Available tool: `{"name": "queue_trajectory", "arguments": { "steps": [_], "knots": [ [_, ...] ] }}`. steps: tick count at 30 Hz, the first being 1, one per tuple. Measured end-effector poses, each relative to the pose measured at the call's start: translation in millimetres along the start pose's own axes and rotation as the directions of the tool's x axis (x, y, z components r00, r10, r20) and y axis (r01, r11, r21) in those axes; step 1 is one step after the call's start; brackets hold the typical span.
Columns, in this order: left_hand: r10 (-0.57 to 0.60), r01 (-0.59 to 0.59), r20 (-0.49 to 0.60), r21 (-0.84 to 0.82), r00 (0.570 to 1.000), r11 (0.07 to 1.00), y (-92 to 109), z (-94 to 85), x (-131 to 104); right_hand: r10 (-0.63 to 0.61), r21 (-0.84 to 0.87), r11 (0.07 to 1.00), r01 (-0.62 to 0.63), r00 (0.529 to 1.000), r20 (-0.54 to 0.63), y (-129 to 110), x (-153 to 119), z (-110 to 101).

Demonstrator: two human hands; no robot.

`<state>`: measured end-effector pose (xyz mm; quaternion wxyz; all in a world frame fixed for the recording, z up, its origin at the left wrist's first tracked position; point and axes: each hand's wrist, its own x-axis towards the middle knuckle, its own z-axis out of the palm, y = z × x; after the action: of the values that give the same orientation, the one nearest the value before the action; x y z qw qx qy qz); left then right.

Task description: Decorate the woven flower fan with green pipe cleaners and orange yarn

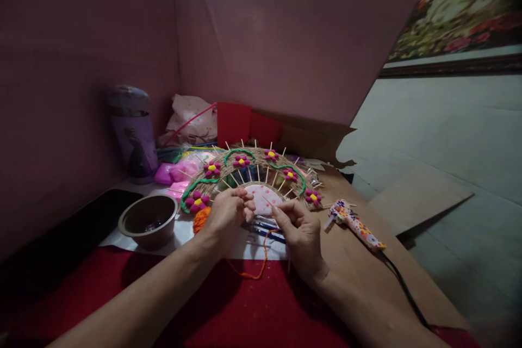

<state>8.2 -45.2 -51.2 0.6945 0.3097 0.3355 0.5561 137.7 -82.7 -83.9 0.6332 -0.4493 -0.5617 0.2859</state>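
Observation:
My right hand point(300, 231) is closed in a pinch on a strand of orange yarn point(261, 271). The strand's short tip points up to the left, and its slack loops down over the red cloth. Opposite it, my left hand point(231, 215) has loosely curled fingers a little apart, with nothing visible in them. Beside that wrist, a ball of orange yarn point(200, 219) is partly hidden. Just behind both hands stands a fan-shaped woven piece point(255, 159) with sticks, purple flowers and green cord. Its half-round centre point(261, 199) is pink and dotted.
To the left are a brown bowl point(149, 222) and a purple tumbler point(134, 138). A flower-patterned glue gun point(356, 224) with a black cord lies on brown cardboard point(346, 272) at right. Blue pens point(271, 232) lie on white paper. Pink panels point(277, 38) rise behind.

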Motion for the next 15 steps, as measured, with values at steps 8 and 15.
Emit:
{"name": "queue_trajectory", "arguments": {
  "steps": [8,15],
  "knots": [
    [-0.079,0.060,0.152,0.126,0.985,0.990,-1.8,-7.3,-0.6,-0.035,-0.013,0.999,0.035,0.999,0.003,-2.2,-2.8,-1.4],
    [-0.169,0.165,0.140,0.042,0.976,0.985,-0.6,-7.4,-4.7,-0.052,-0.035,0.998,0.053,0.999,0.013,-1.5,-4.0,-2.0]
  ]
}}
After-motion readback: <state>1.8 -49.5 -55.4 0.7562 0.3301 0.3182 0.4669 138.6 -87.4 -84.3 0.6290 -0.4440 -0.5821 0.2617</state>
